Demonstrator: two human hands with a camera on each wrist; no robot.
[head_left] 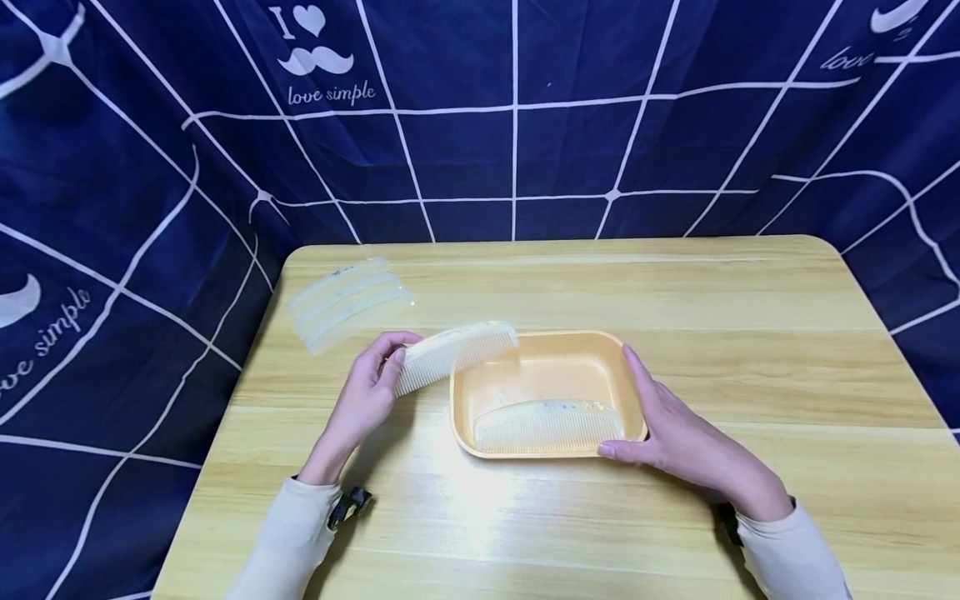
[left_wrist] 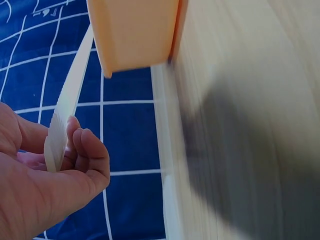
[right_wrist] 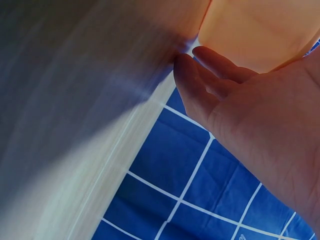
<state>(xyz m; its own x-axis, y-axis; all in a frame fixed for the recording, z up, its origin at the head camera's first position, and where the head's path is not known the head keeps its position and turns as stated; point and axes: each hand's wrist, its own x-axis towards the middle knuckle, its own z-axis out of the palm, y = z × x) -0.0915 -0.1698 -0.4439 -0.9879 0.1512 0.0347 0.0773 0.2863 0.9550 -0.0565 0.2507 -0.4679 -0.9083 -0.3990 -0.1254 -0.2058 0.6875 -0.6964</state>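
My left hand (head_left: pixel 365 385) pinches one end of a cream-coloured comb (head_left: pixel 459 354) between thumb and fingers. The comb's far end reaches over the left rim of a shallow orange plastic box (head_left: pixel 573 368). In the left wrist view the same comb (left_wrist: pixel 72 85) appears almost edge-on, beside the box (left_wrist: pixel 137 35). Another cream comb (head_left: pixel 551 427) lies inside the box along its front wall, teeth toward me. My right hand (head_left: pixel 671 425) holds the box by its right end, thumb at the front corner and fingers along the side.
Several translucent combs (head_left: pixel 348 302) lie side by side on the wooden table (head_left: pixel 735 333), at its back left. A dark blue curtain (head_left: pixel 465 158) with white lines hangs behind the table and on both sides. Shadows fall below both hands.
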